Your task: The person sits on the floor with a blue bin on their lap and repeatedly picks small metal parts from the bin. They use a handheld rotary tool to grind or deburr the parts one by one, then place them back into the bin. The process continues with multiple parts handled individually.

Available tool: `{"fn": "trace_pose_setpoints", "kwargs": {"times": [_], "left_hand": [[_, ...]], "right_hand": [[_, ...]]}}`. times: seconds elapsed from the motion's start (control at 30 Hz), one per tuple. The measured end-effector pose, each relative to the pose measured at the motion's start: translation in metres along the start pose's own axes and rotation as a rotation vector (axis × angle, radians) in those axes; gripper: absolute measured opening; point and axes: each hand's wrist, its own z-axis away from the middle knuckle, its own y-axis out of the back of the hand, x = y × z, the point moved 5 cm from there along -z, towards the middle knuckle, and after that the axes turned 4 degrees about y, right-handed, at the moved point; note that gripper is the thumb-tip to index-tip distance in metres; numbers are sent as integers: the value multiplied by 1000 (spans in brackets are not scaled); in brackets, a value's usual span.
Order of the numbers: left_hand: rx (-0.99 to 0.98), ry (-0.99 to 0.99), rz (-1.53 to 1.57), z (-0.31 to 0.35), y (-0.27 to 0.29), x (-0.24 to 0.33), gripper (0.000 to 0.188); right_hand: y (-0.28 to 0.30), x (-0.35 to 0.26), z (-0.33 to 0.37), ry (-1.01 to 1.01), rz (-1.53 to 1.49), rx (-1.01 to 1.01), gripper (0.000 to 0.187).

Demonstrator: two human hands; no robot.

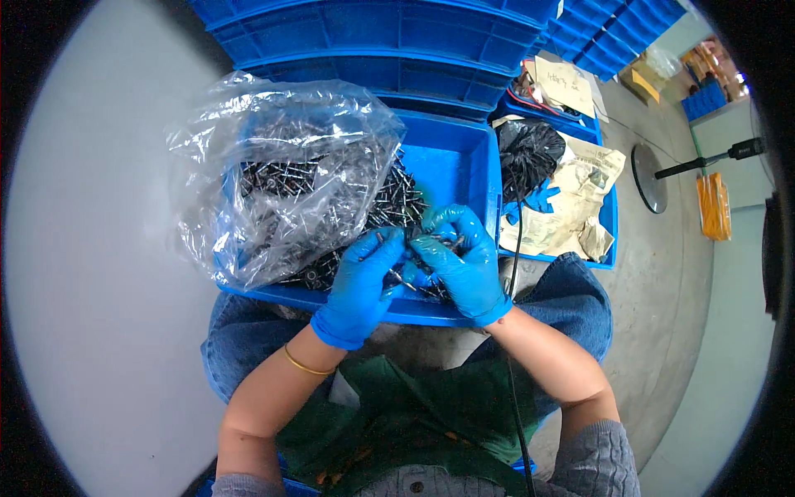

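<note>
Both hands wear blue gloves and meet over the near part of a blue plastic bin (pixel 460 170). My left hand (pixel 362 277) is closed on thin dark metal pins with shiny shafts, one of which (pixel 402 280) pokes out below the fingers. My right hand (pixel 458 261) pinches more of these pins beside it, fingertips almost touching the left ones. A heap of the same small metal pins (pixel 397 195) fills the bin's left and middle. Over the left part of the heap lies a crumpled clear plastic bag (pixel 273 215). Fingers hide much of what is held.
Stacked blue crates (pixel 373 33) rise behind the bin. At the right, another blue bin holds a black plastic bag (pixel 530 153), a blue glove (pixel 542 199) and brown paper (pixel 571 207). A black cable (pixel 515 373) hangs beside my right arm. Farther right stands a round black base (pixel 649 178).
</note>
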Motion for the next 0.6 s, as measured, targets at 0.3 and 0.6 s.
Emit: {"fn": "trace_pose_setpoints", "kwargs": {"times": [0.3, 0.6], "left_hand": [[-410, 265, 560, 6, 8, -33, 44], [-291, -90, -273, 9, -7, 0, 45]], "right_hand": [[-4, -3, 1, 4, 166, -191, 22], [10, 9, -8, -172, 179, -188, 13]]}}
